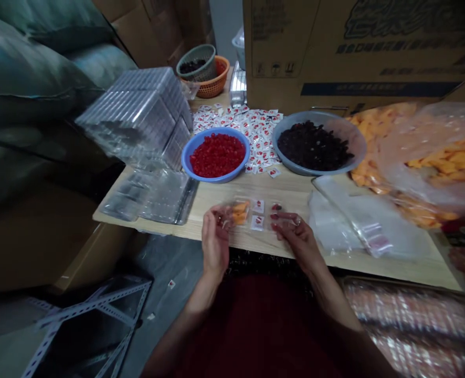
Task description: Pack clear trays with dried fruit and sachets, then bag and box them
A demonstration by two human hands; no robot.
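Note:
A clear plastic compartment tray (245, 230) is held level above the table's front edge, between my two hands. My left hand (215, 239) is closed on its left end, the fingertips blurred. At the right end, my right hand (301, 239) grips the tray with thumb and fingers, one of which wears a ring. Orange fruit pieces (240, 211) lie in the left compartments. Two small white sachets with red print (257, 222) fill the middle ones. Dark red pieces (276, 208) show at the right, partly hidden by my fingers.
Behind the tray stand a blue bowl of red fruit (218, 156) and a bowl of dark fruit (315, 147), with scattered sachets (261, 137) around them. Stacked clear trays (138, 113) rise at left. Plastic bags (335, 220) and orange fruit (386, 131) lie at right. A large carton (283, 52) stands behind.

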